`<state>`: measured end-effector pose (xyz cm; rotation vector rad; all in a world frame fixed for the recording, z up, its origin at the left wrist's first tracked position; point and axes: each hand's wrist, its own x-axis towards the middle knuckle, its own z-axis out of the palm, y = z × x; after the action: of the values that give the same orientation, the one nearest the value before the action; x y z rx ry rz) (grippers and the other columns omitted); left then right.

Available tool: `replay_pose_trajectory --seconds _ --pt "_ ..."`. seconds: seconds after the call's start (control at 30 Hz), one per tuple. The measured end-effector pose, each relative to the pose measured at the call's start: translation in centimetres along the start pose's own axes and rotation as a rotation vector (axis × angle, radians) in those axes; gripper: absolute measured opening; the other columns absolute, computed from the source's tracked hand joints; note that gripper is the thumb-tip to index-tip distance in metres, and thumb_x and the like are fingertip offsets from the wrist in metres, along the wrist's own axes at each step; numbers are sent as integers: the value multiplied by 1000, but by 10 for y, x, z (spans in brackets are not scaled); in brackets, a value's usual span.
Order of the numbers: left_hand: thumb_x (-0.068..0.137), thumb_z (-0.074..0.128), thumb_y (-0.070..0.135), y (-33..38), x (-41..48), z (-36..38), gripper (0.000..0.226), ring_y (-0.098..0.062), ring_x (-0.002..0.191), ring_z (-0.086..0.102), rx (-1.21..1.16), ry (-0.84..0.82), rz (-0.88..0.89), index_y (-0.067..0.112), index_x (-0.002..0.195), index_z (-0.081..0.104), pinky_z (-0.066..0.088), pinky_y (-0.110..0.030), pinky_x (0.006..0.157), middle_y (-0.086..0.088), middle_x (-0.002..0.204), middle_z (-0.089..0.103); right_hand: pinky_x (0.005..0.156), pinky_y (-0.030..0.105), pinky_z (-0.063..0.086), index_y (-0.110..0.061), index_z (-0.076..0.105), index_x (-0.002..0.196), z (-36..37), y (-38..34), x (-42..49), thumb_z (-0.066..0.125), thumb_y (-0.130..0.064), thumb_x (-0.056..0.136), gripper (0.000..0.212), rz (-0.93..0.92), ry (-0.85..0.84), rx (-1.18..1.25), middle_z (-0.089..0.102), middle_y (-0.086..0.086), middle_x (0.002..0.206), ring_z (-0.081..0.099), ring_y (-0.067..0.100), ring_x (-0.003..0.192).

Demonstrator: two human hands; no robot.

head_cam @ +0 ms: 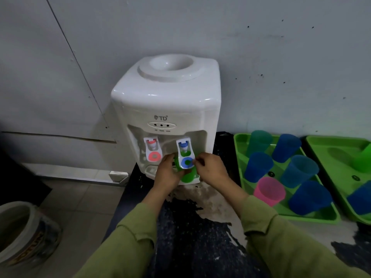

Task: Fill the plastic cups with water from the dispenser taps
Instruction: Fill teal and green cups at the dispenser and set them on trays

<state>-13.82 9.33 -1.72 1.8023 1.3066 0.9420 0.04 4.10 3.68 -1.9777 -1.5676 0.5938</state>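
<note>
A white water dispenser (166, 101) stands against the wall, with a red tap (153, 150) on the left and a blue tap (185, 155) on the right. My left hand (167, 172) grips a green plastic cup (188, 175) held under the blue tap. My right hand (210, 167) has its fingertips on the right edge of the blue tap's lever. A green tray (244, 177) to the right carries several blue cups (259, 166), a teal cup (260, 141) and a pink cup (269, 190).
A second green tray (329, 149) at the far right holds a green cup (363, 159) and a blue cup (360, 199). The dark countertop (192, 237) has worn pale patches. A bucket (26, 233) stands on the tiled floor at lower left.
</note>
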Motion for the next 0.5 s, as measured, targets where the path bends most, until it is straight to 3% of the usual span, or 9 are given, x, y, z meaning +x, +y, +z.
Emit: replay_pose_trajectory --seconds 0.1,0.2,0.33,0.5 --pt "69 80 14 0 0 1 55 -19 97 56 2 5 -23 13 120 56 44 -24 81 -8 115 57 56 32 56 -18 57 76 -9 -2 -7 50 -26 92 19 14 -28 104 67 9 69 66 21 53" --pt "70 80 14 0 1 3 57 -19 98 57 -3 0 -61 13 121 54 44 -23 80 -7 117 57 42 21 48 -16 58 78 -20 -8 -11 49 -23 92 18 33 -37 207 65 3 62 60 10 41" --pt "69 81 18 -1 2 3 62 -15 93 56 -20 -15 -95 12 123 52 44 -23 77 -7 118 56 36 14 40 -12 62 80 -32 -17 -11 50 -19 91 18 70 -55 291 66 0 58 61 13 43" --pt "67 82 18 -2 4 4 67 -21 99 58 -17 -11 -111 8 125 50 46 -26 81 -9 120 56 40 19 43 -4 65 78 -39 -26 -8 53 -18 90 23 92 -9 400 67 3 59 60 15 43"
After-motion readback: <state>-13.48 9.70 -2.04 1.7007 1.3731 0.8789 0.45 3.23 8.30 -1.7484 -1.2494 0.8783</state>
